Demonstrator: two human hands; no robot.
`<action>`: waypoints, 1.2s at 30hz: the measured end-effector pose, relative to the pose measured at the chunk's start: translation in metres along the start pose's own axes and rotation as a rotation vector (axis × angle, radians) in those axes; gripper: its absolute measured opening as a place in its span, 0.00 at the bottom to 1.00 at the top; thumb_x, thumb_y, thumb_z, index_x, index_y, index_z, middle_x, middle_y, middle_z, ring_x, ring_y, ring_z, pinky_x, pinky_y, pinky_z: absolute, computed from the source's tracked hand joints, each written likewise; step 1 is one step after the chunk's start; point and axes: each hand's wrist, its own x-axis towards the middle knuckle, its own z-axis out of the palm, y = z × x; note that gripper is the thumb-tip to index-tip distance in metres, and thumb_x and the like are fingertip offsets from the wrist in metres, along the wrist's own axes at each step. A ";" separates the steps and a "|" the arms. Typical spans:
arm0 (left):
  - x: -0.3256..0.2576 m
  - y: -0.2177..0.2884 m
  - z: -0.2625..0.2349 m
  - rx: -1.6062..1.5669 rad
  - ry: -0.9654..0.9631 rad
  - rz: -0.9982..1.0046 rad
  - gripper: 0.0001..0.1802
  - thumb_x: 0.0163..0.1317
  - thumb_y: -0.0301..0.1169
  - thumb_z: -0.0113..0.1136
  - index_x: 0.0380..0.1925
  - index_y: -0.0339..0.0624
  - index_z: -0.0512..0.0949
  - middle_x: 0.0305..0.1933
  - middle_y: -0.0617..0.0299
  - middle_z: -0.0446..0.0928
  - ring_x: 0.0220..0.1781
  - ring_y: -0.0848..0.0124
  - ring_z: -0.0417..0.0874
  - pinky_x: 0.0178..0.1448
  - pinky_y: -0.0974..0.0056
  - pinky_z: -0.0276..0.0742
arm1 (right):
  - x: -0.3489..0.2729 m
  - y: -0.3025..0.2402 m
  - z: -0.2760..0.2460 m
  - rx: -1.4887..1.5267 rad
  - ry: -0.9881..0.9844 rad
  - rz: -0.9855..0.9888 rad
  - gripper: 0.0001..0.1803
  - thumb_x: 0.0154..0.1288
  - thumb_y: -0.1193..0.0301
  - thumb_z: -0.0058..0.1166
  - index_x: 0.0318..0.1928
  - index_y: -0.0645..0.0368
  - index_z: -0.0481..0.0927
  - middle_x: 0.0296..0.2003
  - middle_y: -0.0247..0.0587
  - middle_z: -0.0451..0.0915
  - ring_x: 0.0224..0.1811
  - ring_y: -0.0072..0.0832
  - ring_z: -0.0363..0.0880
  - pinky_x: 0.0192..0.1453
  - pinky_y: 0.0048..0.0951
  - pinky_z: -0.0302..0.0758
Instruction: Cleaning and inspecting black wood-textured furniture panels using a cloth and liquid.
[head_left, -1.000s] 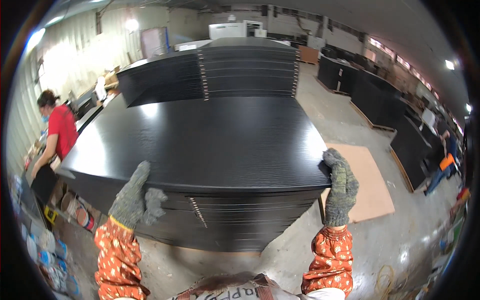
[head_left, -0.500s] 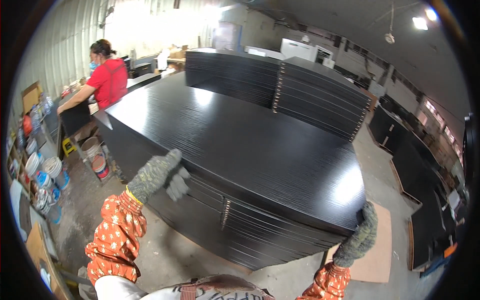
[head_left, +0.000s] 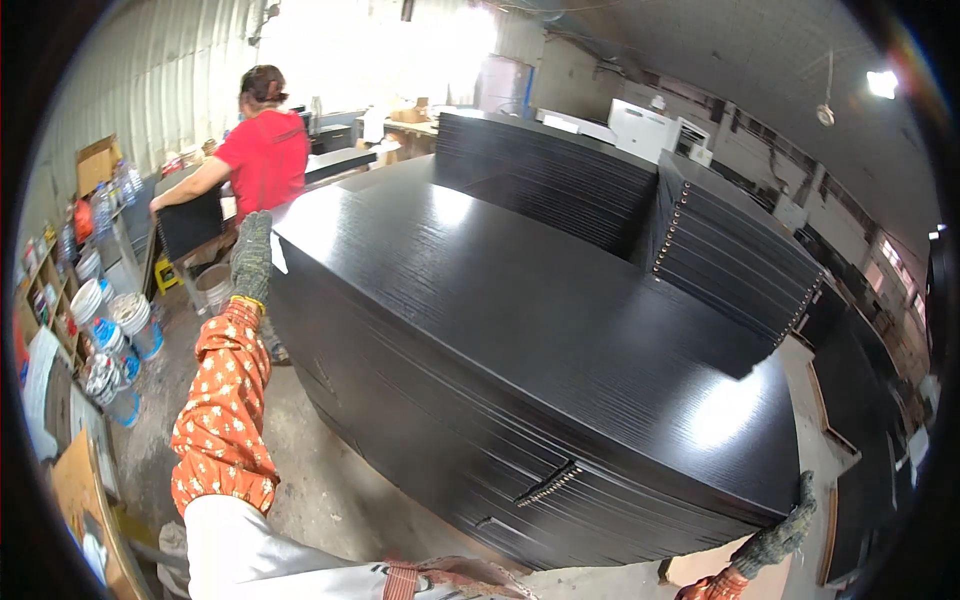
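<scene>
Left hand (head_left: 251, 255), in a knit glove, clamped on the far left corner of the top board (head_left: 520, 330); fingers curled over its edge, grasping it. Right hand (head_left: 782, 537), gloved too, gripping the near right corner of the same board, fingers wrapped over the rim. Arms spread wide, one at each end — probably the only way to control so long a panel and keep it level.

Top board resting on a tall stack of boards (head_left: 470, 470), edges roughly flush with those beneath. Flat, black, glossy, with fine wood grain; bright glare near the right end. Pale dots in a row on some board edges, likely fittings.

More black stacks (head_left: 640, 200) behind. Person in a red shirt (head_left: 262, 160) at a bench (head_left: 190, 215), well apart. Buckets (head_left: 120, 325) on the floor at left.
</scene>
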 end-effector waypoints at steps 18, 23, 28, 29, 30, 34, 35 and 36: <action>0.027 0.033 0.033 -1.093 0.201 -0.526 0.15 0.65 0.32 0.51 0.46 0.35 0.80 0.44 0.57 0.80 0.45 0.69 0.79 0.50 0.65 0.74 | 0.009 -0.017 0.004 -0.381 0.305 -0.012 0.25 0.74 0.61 0.33 0.49 0.69 0.78 0.45 0.46 0.81 0.50 0.30 0.76 0.61 0.32 0.65; 0.026 0.027 0.030 -0.799 0.202 -0.363 0.18 0.67 0.31 0.41 0.47 0.34 0.79 0.48 0.53 0.79 0.51 0.64 0.79 0.57 0.63 0.72 | 0.020 -0.012 -0.009 -0.160 0.267 -0.025 0.25 0.73 0.60 0.34 0.53 0.68 0.76 0.48 0.45 0.79 0.52 0.30 0.74 0.61 0.33 0.65; 0.020 0.038 0.023 -0.745 0.157 -0.378 0.18 0.65 0.31 0.43 0.45 0.37 0.80 0.46 0.56 0.80 0.50 0.66 0.78 0.57 0.64 0.71 | 0.021 -0.015 -0.010 -0.331 0.136 -0.061 0.24 0.73 0.62 0.34 0.56 0.67 0.74 0.52 0.42 0.77 0.53 0.27 0.72 0.63 0.30 0.63; 0.018 0.021 0.022 -0.539 0.179 -0.185 0.17 0.65 0.30 0.42 0.46 0.37 0.79 0.46 0.56 0.80 0.48 0.65 0.78 0.56 0.65 0.71 | 0.023 -0.015 -0.019 -0.341 0.083 -0.097 0.24 0.74 0.62 0.34 0.56 0.67 0.74 0.53 0.42 0.77 0.55 0.26 0.72 0.64 0.30 0.62; 0.018 0.004 0.036 -0.641 0.209 -0.239 0.18 0.65 0.30 0.41 0.47 0.39 0.78 0.45 0.55 0.79 0.47 0.63 0.78 0.55 0.64 0.71 | 0.024 -0.028 -0.024 -0.502 -0.029 -0.197 0.23 0.74 0.62 0.34 0.56 0.66 0.74 0.53 0.42 0.77 0.56 0.27 0.72 0.65 0.30 0.63; 0.007 0.015 0.036 -0.530 0.134 -0.217 0.18 0.66 0.28 0.38 0.49 0.44 0.77 0.48 0.56 0.76 0.50 0.66 0.75 0.58 0.65 0.68 | 0.036 -0.096 -0.028 -0.844 -0.363 -0.073 0.22 0.74 0.61 0.36 0.54 0.64 0.75 0.53 0.52 0.76 0.56 0.42 0.73 0.58 0.34 0.69; 0.012 0.007 0.037 -0.441 0.105 -0.176 0.18 0.66 0.27 0.39 0.49 0.44 0.77 0.47 0.56 0.76 0.49 0.66 0.75 0.57 0.65 0.69 | 0.047 -0.094 -0.027 -1.000 -0.447 -0.060 0.21 0.69 0.62 0.46 0.54 0.63 0.75 0.52 0.52 0.76 0.54 0.45 0.74 0.56 0.37 0.71; 0.016 0.030 0.022 -0.476 0.057 -0.314 0.17 0.66 0.27 0.40 0.49 0.43 0.77 0.47 0.56 0.77 0.48 0.65 0.76 0.58 0.65 0.69 | 0.042 -0.125 -0.005 -1.044 -0.488 -0.178 0.22 0.70 0.60 0.43 0.55 0.62 0.74 0.54 0.50 0.75 0.57 0.43 0.73 0.60 0.37 0.69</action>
